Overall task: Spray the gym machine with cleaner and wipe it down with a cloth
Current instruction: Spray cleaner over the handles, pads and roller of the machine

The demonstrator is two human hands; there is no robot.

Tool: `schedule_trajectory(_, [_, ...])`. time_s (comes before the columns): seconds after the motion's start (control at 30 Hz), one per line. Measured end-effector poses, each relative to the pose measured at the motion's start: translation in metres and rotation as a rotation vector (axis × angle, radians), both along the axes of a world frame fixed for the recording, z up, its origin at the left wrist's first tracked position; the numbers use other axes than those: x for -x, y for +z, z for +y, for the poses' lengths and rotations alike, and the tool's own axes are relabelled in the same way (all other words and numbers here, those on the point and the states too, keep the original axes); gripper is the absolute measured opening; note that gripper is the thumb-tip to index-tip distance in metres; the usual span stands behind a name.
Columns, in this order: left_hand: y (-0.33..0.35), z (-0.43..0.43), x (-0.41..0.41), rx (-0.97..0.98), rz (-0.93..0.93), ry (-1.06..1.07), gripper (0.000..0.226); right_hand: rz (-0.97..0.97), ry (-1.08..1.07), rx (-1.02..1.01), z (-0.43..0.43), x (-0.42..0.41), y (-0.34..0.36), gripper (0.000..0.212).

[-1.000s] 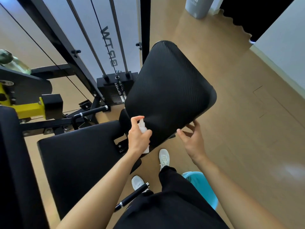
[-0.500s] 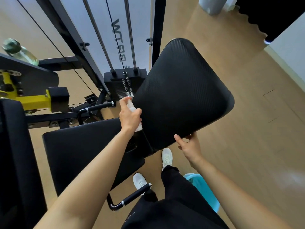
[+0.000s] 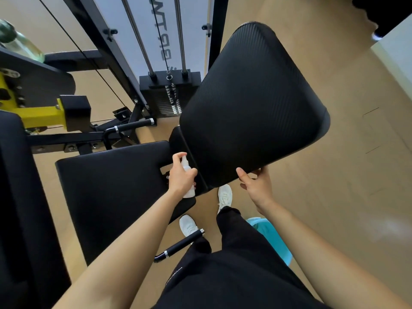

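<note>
**While the spray bottle [image 3: 186,166] sat at the pad joint**

Where seat pad [image 3: 111,192] joined back pad [image 3: 252,103], the white bottle stood upright in the left hand [image 3: 180,178], fingers wrapped round it, forefinger crooked over the nozzle. Right hand [image 3: 256,186] gripped the back pad's lower edge, thumb in front, fingers behind. Weight stack [image 3: 169,94] beyond. Blue bucket [image 3: 274,239] on the floor beside the person's legs.

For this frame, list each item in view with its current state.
spray bottle, gripped by left hand, forefinger on its top
back pad, tilted up, lower edge gripped by right hand
seat pad, level, under the left forearm
weight stack, resting at bottom of guide rods
blue bucket, upright on floor
</note>
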State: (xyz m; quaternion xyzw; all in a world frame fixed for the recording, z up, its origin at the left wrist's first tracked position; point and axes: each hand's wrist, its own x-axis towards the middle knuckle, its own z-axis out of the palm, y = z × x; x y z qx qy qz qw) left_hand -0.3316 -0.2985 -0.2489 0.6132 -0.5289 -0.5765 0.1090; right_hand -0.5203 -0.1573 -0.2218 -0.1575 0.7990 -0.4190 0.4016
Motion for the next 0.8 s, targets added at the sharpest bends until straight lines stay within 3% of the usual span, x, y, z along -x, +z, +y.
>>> schedule_trajectory(0.13, [-0.012,0.036,-0.006,-0.029,-0.043,-0.05,0.055,0.007,0.003,0.004,0.001,0.0,-0.001,0.064])
schedule_trajectory(0.33, [-0.022,0.036,-0.017,-0.048,0.004,0.134,0.063,0.003,0.0,-0.002,0.004,-0.006,-0.007,0.058])
schedule_trajectory(0.57, [-0.038,0.012,-0.045,-0.146,0.102,0.239,0.08,-0.205,0.0,-0.128,0.004,-0.036,-0.035,0.035])
schedule_trajectory(0.8, [-0.057,-0.043,-0.049,-0.045,0.087,0.219,0.077,-0.3,-0.108,-0.181,-0.024,-0.052,-0.063,0.031])
